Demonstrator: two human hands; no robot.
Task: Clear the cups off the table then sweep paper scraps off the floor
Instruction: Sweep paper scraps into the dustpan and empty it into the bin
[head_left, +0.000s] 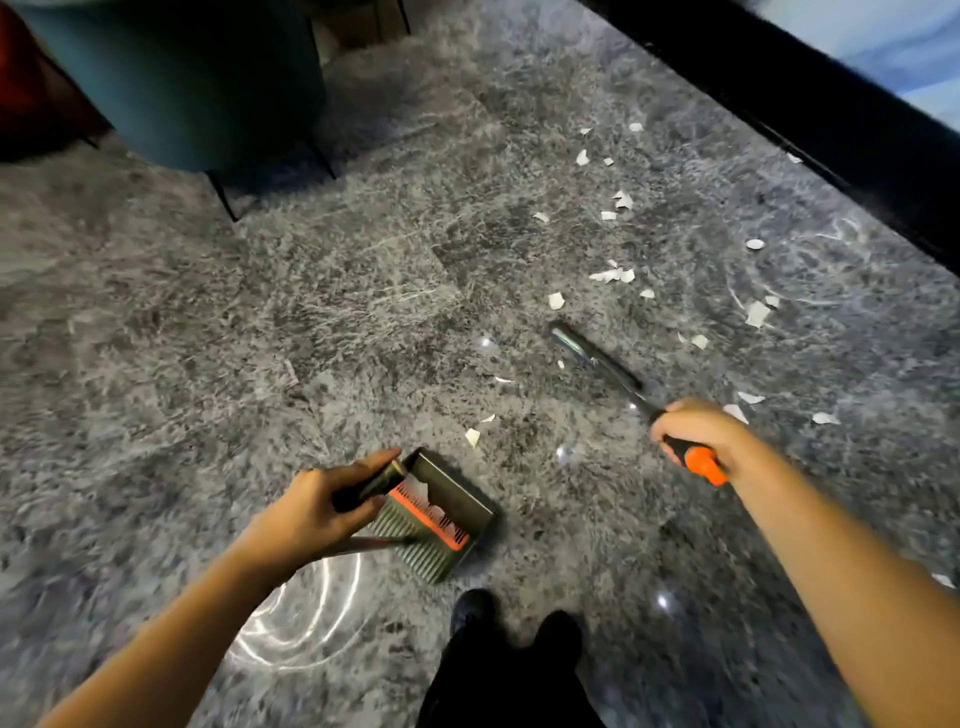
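Left hand (306, 512) fingers wrapped round dustpan (441, 512) handle, pan low over grey marble floor (208, 338). Right hand (698, 434) fisted on orange-black broom handle (696, 460) (shaft blurred). Paper scraps (613, 274) scattered on floor ahead-right, near dark table edge (779, 98).

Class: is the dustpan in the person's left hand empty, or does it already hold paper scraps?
Seemingly empty: no white scraps show in the dustpan held by the left hand; they lie on the floor.

No legible txt anywhere.
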